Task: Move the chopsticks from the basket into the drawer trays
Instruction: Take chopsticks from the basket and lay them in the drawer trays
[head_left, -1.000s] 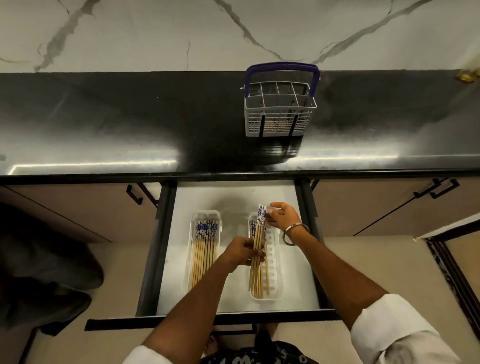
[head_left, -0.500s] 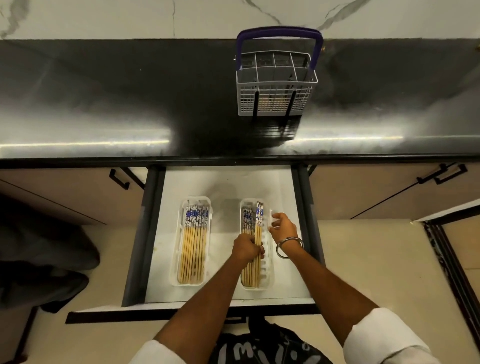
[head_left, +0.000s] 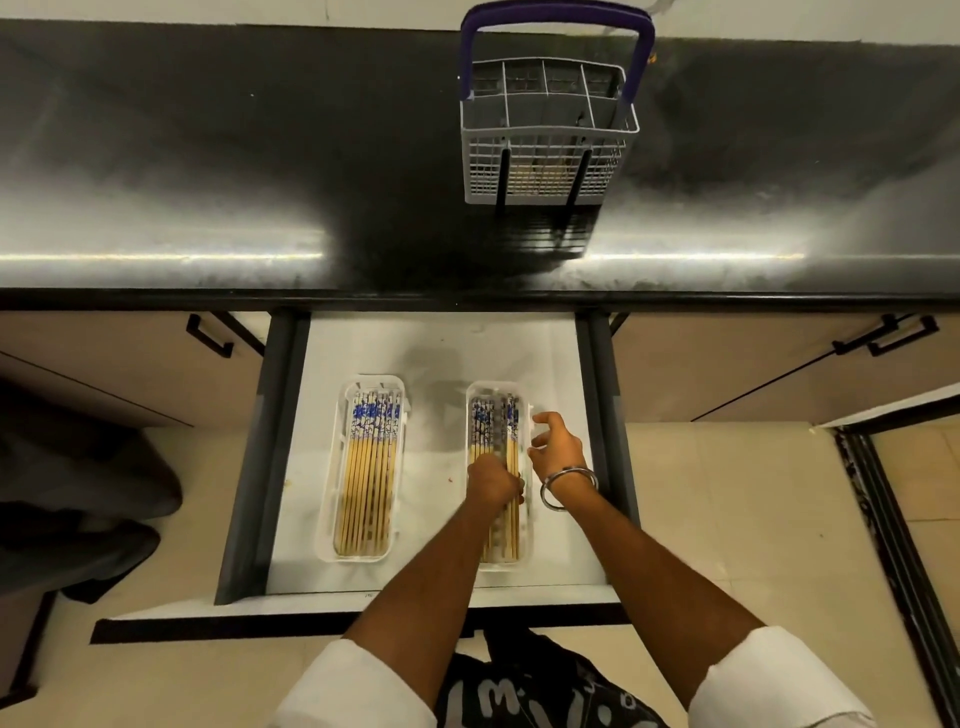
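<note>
The person is working in the open white-lined drawer (head_left: 363, 353) below the glossy black countertop (head_left: 208, 156). The left clear plastic tray (head_left: 340, 467), at about 9 o'clock from the hands, is holding a neat row of bamboo chopsticks with blue-and-white patterned tops (head_left: 370, 467). The left hand (head_left: 492, 484) is curling closed around a bundle of matching chopsticks (head_left: 511, 431), laying it into the right clear plastic tray (head_left: 525, 551). The right hand (head_left: 556, 448), wearing a metal bangle (head_left: 567, 487), is hovering just beside that tray's right rim, fingers loosely spread and gripping nothing. At 12 o'clock, the white wire cutlery basket with a purple handle (head_left: 545, 124) is standing on the counter; tan shapes low behind its mesh may be leftover chopsticks, cannot tell. The task is looking nearly done.
</note>
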